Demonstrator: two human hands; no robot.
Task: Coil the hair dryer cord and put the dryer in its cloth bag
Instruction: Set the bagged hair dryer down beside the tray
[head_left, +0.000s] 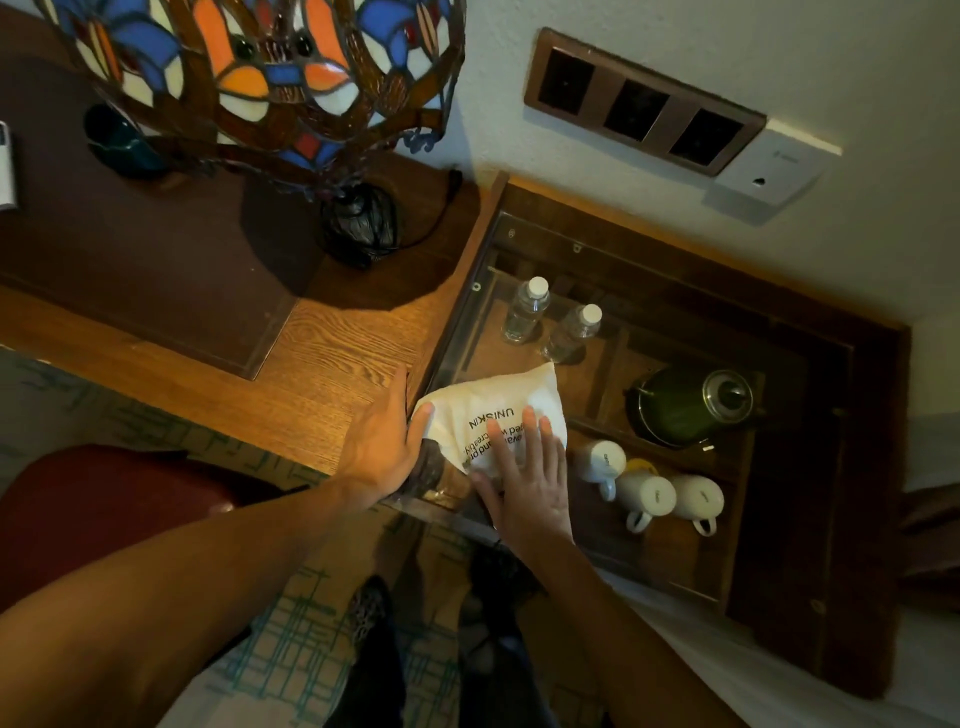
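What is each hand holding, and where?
Nothing gripped. Right hand lies flat on the bag; left hand touches its left edge, fingers straight.

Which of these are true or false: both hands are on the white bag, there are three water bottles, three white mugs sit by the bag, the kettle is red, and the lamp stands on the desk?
1. Both hands touch the white cloth bag. True: the left hand touches its left edge and the right hand lies flat on it.
2. There are three water bottles. False: two water bottles stand beyond the bag.
3. Three white mugs sit to the right of the bag. True.
4. The kettle is red. False: the kettle is dark green.
5. The stained-glass lamp stands on the wooden desk. True.
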